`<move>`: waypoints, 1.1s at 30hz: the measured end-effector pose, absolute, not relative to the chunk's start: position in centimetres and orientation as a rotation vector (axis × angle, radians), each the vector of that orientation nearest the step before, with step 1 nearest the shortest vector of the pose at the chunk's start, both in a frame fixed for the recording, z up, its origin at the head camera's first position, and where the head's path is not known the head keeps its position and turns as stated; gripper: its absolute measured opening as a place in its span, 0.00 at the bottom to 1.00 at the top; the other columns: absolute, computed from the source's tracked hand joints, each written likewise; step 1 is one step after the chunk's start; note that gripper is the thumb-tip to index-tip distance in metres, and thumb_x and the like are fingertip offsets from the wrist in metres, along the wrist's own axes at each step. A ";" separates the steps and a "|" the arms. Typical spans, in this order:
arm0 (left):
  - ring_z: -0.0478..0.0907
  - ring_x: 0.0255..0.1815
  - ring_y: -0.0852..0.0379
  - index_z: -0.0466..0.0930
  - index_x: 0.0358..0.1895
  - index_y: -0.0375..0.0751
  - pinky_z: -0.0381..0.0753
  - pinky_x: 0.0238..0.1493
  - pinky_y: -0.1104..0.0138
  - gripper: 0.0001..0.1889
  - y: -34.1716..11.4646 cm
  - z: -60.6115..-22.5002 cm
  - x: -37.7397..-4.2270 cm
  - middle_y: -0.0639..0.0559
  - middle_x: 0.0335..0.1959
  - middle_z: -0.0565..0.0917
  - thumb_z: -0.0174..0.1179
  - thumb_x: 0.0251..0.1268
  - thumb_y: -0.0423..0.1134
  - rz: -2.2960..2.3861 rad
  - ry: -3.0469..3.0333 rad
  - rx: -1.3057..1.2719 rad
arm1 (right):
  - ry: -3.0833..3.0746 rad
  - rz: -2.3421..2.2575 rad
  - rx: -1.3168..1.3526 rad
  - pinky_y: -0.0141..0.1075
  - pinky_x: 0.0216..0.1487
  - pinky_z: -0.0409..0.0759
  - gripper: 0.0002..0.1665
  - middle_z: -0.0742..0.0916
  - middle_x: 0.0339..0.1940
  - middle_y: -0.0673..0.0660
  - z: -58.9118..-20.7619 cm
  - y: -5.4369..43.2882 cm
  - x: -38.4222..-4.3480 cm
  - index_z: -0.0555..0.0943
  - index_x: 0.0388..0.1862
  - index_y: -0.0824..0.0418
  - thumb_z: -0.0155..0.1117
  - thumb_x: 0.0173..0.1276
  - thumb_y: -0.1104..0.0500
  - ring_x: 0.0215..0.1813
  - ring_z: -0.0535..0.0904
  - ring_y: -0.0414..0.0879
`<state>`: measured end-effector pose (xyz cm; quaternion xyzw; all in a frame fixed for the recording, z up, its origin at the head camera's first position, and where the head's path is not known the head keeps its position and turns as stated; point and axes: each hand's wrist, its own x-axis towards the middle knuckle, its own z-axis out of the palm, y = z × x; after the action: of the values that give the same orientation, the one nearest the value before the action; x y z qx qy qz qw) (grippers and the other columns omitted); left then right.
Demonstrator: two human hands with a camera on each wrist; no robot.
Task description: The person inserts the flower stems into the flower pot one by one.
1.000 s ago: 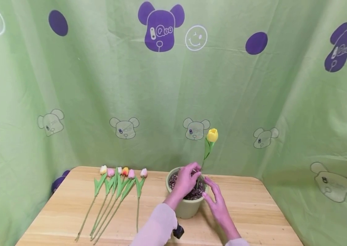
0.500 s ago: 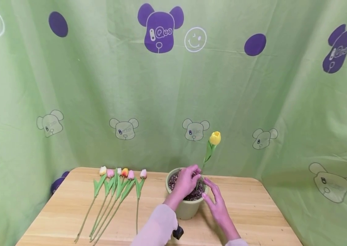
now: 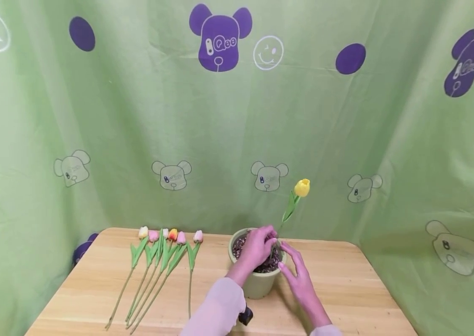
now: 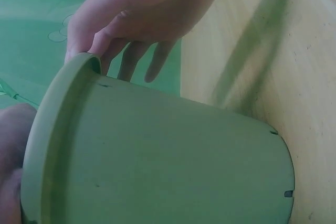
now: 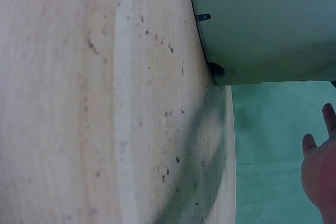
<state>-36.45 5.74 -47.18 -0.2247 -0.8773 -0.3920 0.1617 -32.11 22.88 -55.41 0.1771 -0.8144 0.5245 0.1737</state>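
In the head view a yellow tulip (image 3: 302, 187) stands in a pale green flower pot (image 3: 258, 285) filled with dark, grainy soil (image 3: 267, 267), its stem leaning to the right. My left hand (image 3: 257, 247) reaches over the pot's near left side, thumb and fingers bent at the lower stem in what looks like a pinch. At the right rim is my right hand (image 3: 300, 277), thumb and forefinger spread along the edge. The left wrist view shows this right hand (image 4: 142, 11) with fingertips over the rim and the other fingers hanging loosely outside.
Several tulips with white, pink and orange heads (image 3: 172, 234) lie side by side on the wooden table (image 3: 337, 280), left of the pot. A black object (image 3: 245, 316) shows under the left sleeve. A green printed curtain (image 3: 215, 116) surrounds the table's back and sides.
The yellow tulip's head has tipped further right and slightly down, so its stem slants more. Both hands keep nearly the same places at the pot.
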 end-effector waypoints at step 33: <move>0.81 0.37 0.66 0.85 0.52 0.43 0.82 0.43 0.77 0.10 5.9 -47.4 -36.4 0.54 0.41 0.88 0.64 0.70 0.37 -1.183 -2.473 -0.606 | -2.308 1.480 0.506 0.78 0.74 0.50 0.32 0.66 0.82 0.62 -55.0 22.6 -32.0 0.66 0.79 0.54 0.58 0.79 0.59 0.81 0.58 0.64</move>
<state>-36.41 5.88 -47.41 -0.2130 -0.8686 -0.4155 0.1659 -32.03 22.57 -54.97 0.1785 -0.8150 0.5225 0.1757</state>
